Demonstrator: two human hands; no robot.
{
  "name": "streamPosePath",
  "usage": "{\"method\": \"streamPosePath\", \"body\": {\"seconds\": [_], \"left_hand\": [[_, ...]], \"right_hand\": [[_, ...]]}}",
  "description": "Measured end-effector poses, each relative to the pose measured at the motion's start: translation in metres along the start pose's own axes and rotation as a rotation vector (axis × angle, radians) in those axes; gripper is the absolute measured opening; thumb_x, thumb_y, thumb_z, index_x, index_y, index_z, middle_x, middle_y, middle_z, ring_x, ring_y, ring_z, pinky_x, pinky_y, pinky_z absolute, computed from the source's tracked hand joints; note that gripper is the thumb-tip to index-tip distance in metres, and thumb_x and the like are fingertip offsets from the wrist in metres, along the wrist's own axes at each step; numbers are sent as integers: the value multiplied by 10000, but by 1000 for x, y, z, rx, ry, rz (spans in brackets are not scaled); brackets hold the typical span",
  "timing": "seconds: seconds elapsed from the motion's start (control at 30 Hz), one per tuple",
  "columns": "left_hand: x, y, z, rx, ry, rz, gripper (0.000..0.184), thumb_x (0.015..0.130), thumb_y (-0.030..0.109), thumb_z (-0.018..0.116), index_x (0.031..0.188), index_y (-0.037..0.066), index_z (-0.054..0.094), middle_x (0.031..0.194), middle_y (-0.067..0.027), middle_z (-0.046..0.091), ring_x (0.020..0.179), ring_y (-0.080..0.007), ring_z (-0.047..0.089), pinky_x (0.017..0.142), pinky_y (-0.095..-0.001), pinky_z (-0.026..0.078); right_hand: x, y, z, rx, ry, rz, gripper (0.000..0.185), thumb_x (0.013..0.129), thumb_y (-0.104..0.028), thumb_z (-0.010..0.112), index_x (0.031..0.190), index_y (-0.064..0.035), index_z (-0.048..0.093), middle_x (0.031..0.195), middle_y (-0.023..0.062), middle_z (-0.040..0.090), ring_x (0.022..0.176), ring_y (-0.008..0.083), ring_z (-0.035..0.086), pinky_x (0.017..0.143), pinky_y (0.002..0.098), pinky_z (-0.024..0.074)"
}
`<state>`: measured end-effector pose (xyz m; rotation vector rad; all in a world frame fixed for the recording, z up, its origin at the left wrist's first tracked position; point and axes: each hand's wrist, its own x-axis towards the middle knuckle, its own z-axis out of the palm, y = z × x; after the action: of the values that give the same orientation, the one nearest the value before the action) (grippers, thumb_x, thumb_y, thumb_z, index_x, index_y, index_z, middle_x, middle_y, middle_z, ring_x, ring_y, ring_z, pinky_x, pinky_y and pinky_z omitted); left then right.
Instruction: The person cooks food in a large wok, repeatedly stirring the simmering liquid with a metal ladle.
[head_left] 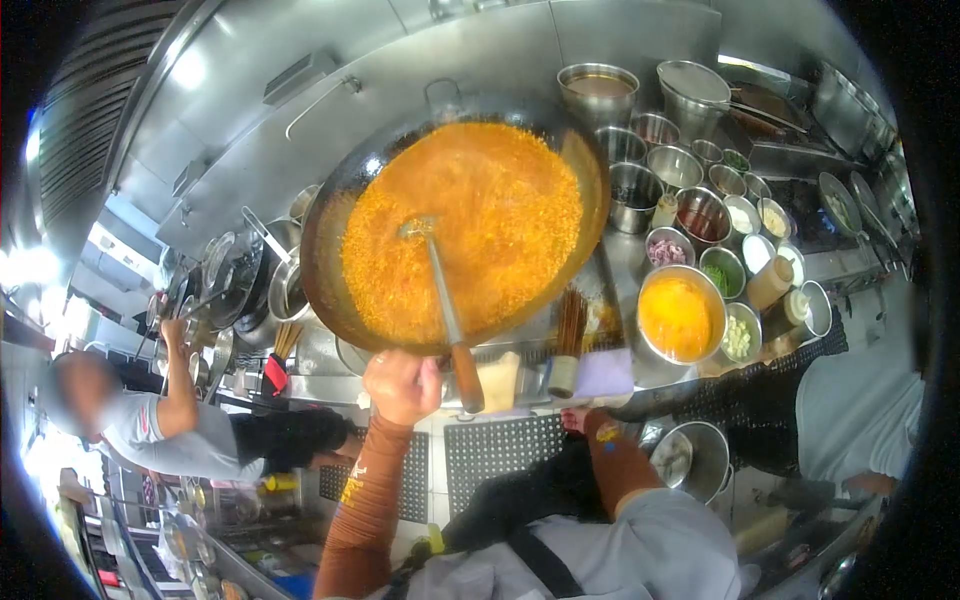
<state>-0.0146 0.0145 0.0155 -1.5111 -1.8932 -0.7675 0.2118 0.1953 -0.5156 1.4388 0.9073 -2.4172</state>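
Head view: the left hand (401,386) looks clenched on the near rim of the round, dark metal wok (323,245) ahead. Laden with wet orange food (505,220), it seems heavy, best held there. The right hand (574,420) has unclear grip.

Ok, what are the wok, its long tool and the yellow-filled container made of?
Wok: blackened, shiny inside wall suggests iron or steel.
Long tool: gray metal shaft; brown handle, probably wood.
Container: silvery, shiny rim, likely stainless steel.
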Motion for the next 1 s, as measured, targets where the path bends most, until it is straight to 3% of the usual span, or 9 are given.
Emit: {"method": "streamPosePath", "body": {"seconds": [0.2, 0.3, 0.4, 0.6, 0.7, 0.87, 1.0], "left_hand": [[-1, -2, 0, 3, -1, 13, 187, 765, 95, 696, 625, 88, 571, 596, -111, 496, 519, -332, 487, 522, -437, 385], [-4, -2, 2, 4, 14, 6, 190, 766, 95, 696, 627, 90, 566, 599, -110, 496, 518, -332, 483, 520, -437, 383], [-3, -2, 2, 12, 20, 11, 196, 769, 95, 696, 627, 91, 561, 602, -107, 495, 518, -330, 483, 520, -437, 386], [-2, 0, 0, -8, 3, -15, 206, 797, 94, 688, 640, 85, 555, 606, -111, 504, 538, -339, 500, 536, -447, 391], [0, 1, 0, -23, 15, -18, 223, 800, 88, 689, 635, 87, 540, 601, -111, 506, 540, -343, 502, 535, -452, 384], [1, 2, -1, -14, 10, -15, 216, 794, 84, 695, 635, 89, 549, 604, -109, 517, 538, -345, 506, 529, -450, 387], [-4, 0, 1, -9, 21, -4, 214, 797, 89, 697, 635, 91, 557, 610, -113, 526, 545, -348, 518, 527, -452, 396]], "right_hand": [[-9, -6, 11, 37, 55, -65, 259, 1037, -294, 626, 899, -78, 664, 746, 50, 629, 619, 190, 606, 541, 347, 528], [-18, -7, 19, 23, 160, -133, 302, 1017, -339, 646, 841, -93, 635, 679, 29, 583, 545, 170, 561, 476, 318, 461], [-28, -5, 20, 18, 92, -216, 311, 994, -368, 663, 833, -103, 639, 650, 20, 575, 515, 167, 548, 451, 315, 439], [-50, -22, 29, -138, 181, -107, 250, 978, -328, 677, 840, -122, 642, 663, 27, 590, 532, 176, 559, 473, 317, 458], [-37, -15, 38, 31, 240, -180, 279, 1038, -316, 575, 855, -108, 607, 616, 17, 511, 496, 158, 498, 434, 331, 406], [-27, -16, 29, 68, 162, -117, 236, 1037, -296, 575, 900, -112, 631, 619, 20, 524, 497, 191, 511, 456, 368, 428], [-25, -7, 18, -266, 93, 99, 177, 979, -273, 653, 870, -136, 631, 696, 57, 599, 592, 245, 573, 586, 404, 524]]}}
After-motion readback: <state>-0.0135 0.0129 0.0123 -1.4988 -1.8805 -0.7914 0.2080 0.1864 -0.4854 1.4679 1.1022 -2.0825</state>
